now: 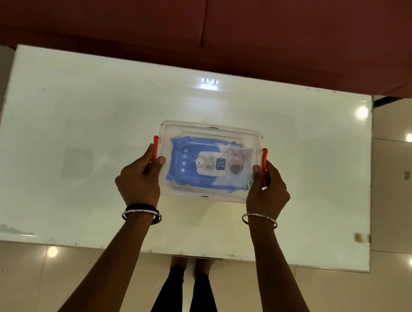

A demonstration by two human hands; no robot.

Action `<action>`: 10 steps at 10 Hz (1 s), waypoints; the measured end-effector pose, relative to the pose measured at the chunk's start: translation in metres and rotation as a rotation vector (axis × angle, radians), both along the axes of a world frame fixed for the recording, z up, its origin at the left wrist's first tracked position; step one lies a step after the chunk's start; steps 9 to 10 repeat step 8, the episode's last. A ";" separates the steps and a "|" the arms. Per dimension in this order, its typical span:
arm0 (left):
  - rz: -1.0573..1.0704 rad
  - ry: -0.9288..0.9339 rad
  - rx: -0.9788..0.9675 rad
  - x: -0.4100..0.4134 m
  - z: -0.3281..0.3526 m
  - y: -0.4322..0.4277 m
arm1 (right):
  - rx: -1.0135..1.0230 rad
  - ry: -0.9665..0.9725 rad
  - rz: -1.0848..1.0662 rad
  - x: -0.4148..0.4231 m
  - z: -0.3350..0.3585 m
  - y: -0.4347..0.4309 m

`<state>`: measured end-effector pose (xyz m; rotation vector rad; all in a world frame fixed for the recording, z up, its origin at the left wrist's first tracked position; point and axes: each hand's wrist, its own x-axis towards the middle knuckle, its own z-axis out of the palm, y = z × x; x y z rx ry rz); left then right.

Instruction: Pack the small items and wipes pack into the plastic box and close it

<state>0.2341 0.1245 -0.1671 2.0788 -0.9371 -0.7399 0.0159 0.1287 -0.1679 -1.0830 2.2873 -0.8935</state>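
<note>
1. We are working on the plastic box (211, 130), which is sitting a little toward the near edge of the white table (83, 106), roughly midway between its left and right edges and well apart from every corner.
2. We are seeing the blue wipes pack (188, 159) lying flat inside it, under the clear lid (225, 133); the small items are not showing, so we cannot tell whether they are in there beneath the pack.
3. We are gripping the left end with the left hand (139, 178), thumb lying on the lid and fingers wrapped around the left red clip (155, 148).
4. We are gripping the right end with the right hand (267, 192) in the same way, thumb on the lid and fingers curled behind the right red clip (264, 159).
5. We judge that we are latching, so we are aiming to press both clips inward evenly, keeping thumbs pushing down on the lid so it is not lifting at one end.
6. We are keeping the box flat on the table while squeezing, since a tilt could leave one clip half caught.
7. We cannot tell whether either clip is fully seated, so we are planning to check each end by touch.
</note>
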 end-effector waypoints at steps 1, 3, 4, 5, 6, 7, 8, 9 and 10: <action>-0.008 -0.021 -0.015 0.004 -0.004 -0.001 | 0.026 -0.008 -0.010 0.004 -0.006 0.002; -0.066 -0.099 0.015 0.008 -0.005 -0.001 | 0.045 -0.016 0.009 0.001 -0.010 0.000; -0.080 -0.115 0.042 0.008 0.002 -0.003 | 0.069 -0.046 0.013 0.001 -0.006 0.000; -0.088 -0.126 0.130 0.008 -0.001 -0.005 | 0.162 -0.105 -0.010 -0.001 -0.006 -0.003; -0.161 -0.170 0.325 0.010 0.008 -0.004 | 0.319 -0.118 0.064 -0.009 0.012 -0.008; -0.249 -0.163 0.500 0.007 0.035 0.001 | 0.499 -0.108 0.178 -0.019 0.033 -0.007; -0.388 -0.210 0.589 -0.004 0.072 0.009 | 0.618 -0.052 0.250 -0.029 0.060 -0.004; -0.388 -0.210 0.589 -0.004 0.072 0.009 | 0.618 -0.052 0.250 -0.029 0.060 -0.004; -0.388 -0.210 0.589 -0.004 0.072 0.009 | 0.618 -0.052 0.250 -0.029 0.060 -0.004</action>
